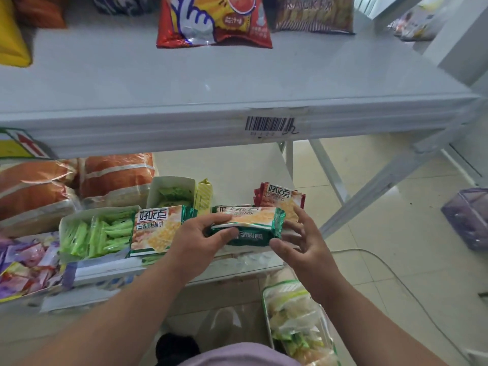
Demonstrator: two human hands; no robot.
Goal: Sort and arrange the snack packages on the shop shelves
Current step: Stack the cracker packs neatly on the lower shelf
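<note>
A single wide-angle view is provided, taken from the person's head and directed forward and steeply downward. The upper shelf point(237, 83) is seen from above, with its front edge crossing the frame at mid-height; the lower shelf point(227, 165) is seen beneath it at close range. Both forearms enter from the bottom edge, and the left hand point(196, 240) and right hand point(303, 241) are placed near the centre. The tiled floor point(396, 233) is shown at the right. Straight lines are bent toward the frame edges. No second view is supplied.
</note>
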